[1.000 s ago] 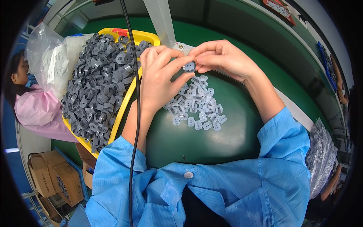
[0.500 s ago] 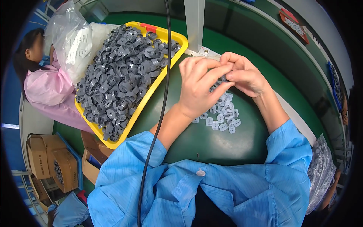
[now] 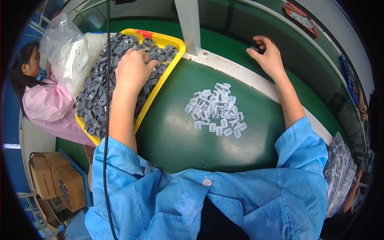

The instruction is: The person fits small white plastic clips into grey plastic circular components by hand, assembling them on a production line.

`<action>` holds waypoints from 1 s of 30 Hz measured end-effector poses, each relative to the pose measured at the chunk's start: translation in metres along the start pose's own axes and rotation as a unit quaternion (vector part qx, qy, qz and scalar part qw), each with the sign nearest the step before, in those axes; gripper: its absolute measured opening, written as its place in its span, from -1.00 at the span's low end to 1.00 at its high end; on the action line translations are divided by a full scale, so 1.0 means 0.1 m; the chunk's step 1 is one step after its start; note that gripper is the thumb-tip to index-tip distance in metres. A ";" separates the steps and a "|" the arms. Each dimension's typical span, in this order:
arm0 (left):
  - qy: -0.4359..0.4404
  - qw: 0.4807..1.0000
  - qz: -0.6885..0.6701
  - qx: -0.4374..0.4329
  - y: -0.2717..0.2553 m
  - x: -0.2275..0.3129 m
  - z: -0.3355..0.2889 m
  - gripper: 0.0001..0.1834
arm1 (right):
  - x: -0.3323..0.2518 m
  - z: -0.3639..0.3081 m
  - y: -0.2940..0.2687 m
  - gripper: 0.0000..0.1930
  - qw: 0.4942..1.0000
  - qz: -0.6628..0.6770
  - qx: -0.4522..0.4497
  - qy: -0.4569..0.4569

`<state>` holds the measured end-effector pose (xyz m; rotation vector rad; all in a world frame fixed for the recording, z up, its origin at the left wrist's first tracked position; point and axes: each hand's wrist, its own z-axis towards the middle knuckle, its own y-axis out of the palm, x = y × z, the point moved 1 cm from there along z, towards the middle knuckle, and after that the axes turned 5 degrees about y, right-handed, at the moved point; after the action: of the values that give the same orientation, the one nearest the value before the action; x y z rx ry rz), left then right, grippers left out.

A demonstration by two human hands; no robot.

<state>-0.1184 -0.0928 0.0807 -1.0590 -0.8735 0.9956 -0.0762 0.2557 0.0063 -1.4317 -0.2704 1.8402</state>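
Observation:
My left hand (image 3: 133, 69) is over the yellow tray (image 3: 159, 89), its thumb apart and its other fingers bent down among the grey plastic ring-shaped parts (image 3: 95, 105). Nothing shows gripped in it; its fingertips are partly hidden. My right hand (image 3: 269, 55) reaches beyond the table's pale edge, over the green belt. Thumb and forefinger stand apart there, with a small dark grey part (image 3: 260, 49) between or just below them. A loose pile of small translucent plastic pieces (image 3: 216, 105) lies on the green tabletop (image 3: 172, 120) between my arms.
A grey metal post (image 3: 188, 28) rises at the table's far edge. A black cable (image 3: 107, 132) hangs down at left. Clear bags (image 3: 76, 60) stand beside the tray, near a person in pink (image 3: 50, 98). Cardboard boxes (image 3: 60, 180) are at lower left, a bag of parts (image 3: 340, 176) at right.
My hands have moved apart from where they met over the translucent pieces. The left went left into the tray; the right went up over the belt. The view has shifted slightly.

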 end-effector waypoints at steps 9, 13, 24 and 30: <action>0.233 0.944 -0.183 0.141 0.13 0.62 -0.06 -0.69 | -0.35 -0.47 0.15 -0.79 0.927 0.034 -0.300 -0.223; 0.217 0.946 -0.230 0.073 0.50 0.94 -0.21 -0.67 | -0.17 -0.37 0.10 -0.82 0.941 0.029 -0.215 -0.261; 0.214 0.921 -0.323 0.045 0.76 0.98 -0.32 -0.75 | -0.53 -0.59 0.20 -0.71 0.980 -0.084 -0.146 -0.106; 0.157 0.912 -0.377 0.031 0.78 0.91 -0.34 -0.70 | -0.59 -0.54 0.26 -0.78 0.975 -0.085 -0.190 -0.075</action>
<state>-0.0759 -0.0027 0.0058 -0.6971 -0.8685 0.1918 -0.0356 0.1833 0.0155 -1.4668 -0.8329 1.8214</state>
